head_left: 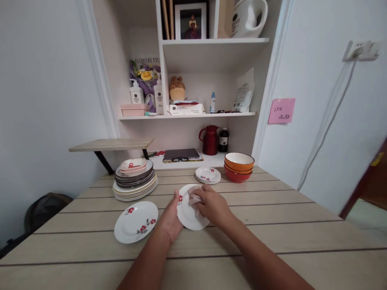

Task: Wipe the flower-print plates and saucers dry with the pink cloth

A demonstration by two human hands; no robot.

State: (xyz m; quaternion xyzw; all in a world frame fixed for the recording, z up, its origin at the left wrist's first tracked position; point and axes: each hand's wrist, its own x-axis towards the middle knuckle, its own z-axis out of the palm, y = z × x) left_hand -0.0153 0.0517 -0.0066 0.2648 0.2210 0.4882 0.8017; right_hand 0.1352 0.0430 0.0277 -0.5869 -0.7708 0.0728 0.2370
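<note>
A small white plate [188,219] with red flowers is tilted up above the table in front of me. My left hand [171,217] grips its left edge, thumb up along the rim and the other fingers hidden underneath. Bunched in my right hand [213,203] is a white tissue [195,195], pressed against the plate's upper face. Left of my hands, a larger white plate [134,219] with red flowers lies on the table. Beyond them sits a short stack of small flowered plates [208,174].
A tall stack of plates and bowls [135,189] stands at the left, by a raised wooden shelf [111,145]. Orange and red bowls [238,167] are nested at the back right. Behind the wooden table [272,237] are a red jug [210,141], a dark bottle [223,140] and a laptop [182,154].
</note>
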